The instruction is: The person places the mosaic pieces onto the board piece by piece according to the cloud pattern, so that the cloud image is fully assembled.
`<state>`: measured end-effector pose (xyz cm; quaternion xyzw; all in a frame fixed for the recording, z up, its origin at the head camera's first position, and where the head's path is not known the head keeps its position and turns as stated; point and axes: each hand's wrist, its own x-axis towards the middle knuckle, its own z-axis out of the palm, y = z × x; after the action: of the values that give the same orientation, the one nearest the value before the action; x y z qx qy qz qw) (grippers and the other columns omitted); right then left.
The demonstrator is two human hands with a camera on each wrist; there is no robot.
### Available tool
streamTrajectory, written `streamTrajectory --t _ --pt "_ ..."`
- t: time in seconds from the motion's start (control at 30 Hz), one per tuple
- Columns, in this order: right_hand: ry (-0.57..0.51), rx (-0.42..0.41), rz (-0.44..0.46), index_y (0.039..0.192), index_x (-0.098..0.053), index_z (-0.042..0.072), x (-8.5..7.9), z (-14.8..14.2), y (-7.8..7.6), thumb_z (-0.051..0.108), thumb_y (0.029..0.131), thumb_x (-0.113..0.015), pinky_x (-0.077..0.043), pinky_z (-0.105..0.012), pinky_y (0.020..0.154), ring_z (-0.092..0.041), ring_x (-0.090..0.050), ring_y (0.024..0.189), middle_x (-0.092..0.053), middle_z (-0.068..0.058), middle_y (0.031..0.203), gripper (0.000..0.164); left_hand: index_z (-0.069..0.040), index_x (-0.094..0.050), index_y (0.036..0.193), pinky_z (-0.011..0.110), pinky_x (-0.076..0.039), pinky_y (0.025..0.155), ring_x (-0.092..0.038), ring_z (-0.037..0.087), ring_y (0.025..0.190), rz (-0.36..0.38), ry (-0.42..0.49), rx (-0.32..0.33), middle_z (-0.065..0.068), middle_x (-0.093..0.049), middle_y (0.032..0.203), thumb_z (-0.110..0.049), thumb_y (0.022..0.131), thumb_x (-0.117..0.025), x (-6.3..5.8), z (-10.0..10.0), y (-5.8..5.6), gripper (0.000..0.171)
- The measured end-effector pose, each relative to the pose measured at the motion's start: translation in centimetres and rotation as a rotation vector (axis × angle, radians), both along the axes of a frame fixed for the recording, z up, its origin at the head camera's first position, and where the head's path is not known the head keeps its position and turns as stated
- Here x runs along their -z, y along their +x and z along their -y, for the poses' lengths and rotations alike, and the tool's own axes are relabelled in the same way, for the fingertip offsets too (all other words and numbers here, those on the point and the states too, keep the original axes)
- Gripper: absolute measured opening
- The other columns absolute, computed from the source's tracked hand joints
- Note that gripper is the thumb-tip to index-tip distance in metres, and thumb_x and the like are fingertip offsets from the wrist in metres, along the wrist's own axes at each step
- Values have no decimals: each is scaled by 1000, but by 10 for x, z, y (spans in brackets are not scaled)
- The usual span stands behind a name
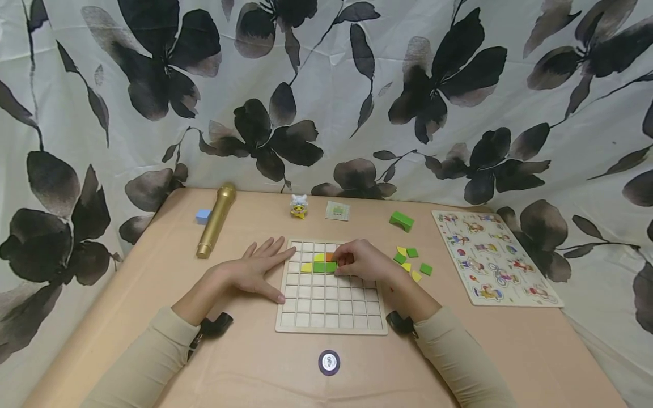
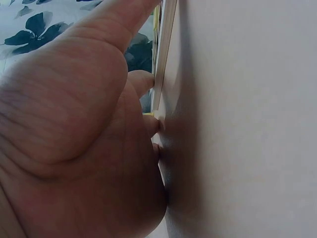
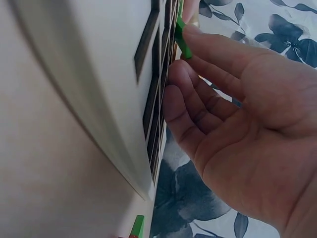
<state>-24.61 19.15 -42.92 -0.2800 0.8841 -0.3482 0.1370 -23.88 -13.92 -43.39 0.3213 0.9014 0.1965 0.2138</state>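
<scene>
A light wooden grid board (image 1: 331, 327) lies on the table, with several yellow, orange and green tiles set in its upper squares. My left hand (image 1: 257, 271) is spread flat at the board's left side, its index finger and thumb touching the frame. In the left wrist view the palm of the left hand (image 2: 74, 124) stands close beside the board's edge (image 2: 166, 54). Over the upper right squares, my right hand (image 1: 364, 260) pinches a small green tile (image 3: 182, 39) between thumb and index finger. The other fingers of the right hand (image 3: 247, 119) are curled near the board.
Several loose green and yellow tiles (image 1: 426, 269) lie right of the board. Behind stand a green arch block (image 1: 401, 221), a patterned card (image 1: 338, 211) and a small figurine (image 1: 299, 207). A gold microphone (image 1: 216, 222) and blue block (image 1: 203, 216) lie left, a picture board (image 1: 492, 258) right, a round chip (image 1: 329, 362) in front.
</scene>
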Motion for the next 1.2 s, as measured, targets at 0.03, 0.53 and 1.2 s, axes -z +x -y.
streamTrajectory --t 0.03,0.53,1.2 --pt "3 -3 -4 113 -78 11 0 0 0 13 89 -83 -48 -24 69 -14 -58 78 -67 2 85 25 -22 -15 169 70 9 124 11 44 161 -1 4 0 19 7 175 -66 78 -81 0 0 0 120" --pt "-10 47 -124 127 -73 8 -25 -16 4 15 92 -80 -53 -28 73 -18 -60 85 -71 -4 101 36 -26 -15 169 67 10 125 12 41 161 4 5 0 17 7 175 -69 77 -81 2 -1 1 121" --pt "44 153 -35 121 -76 6 -37 -110 -10 1 92 -76 -54 -27 72 -22 -63 90 -74 -17 115 30 -26 -14 169 66 10 126 13 40 162 11 -5 -7 15 8 175 -69 77 -80 0 0 -1 121"
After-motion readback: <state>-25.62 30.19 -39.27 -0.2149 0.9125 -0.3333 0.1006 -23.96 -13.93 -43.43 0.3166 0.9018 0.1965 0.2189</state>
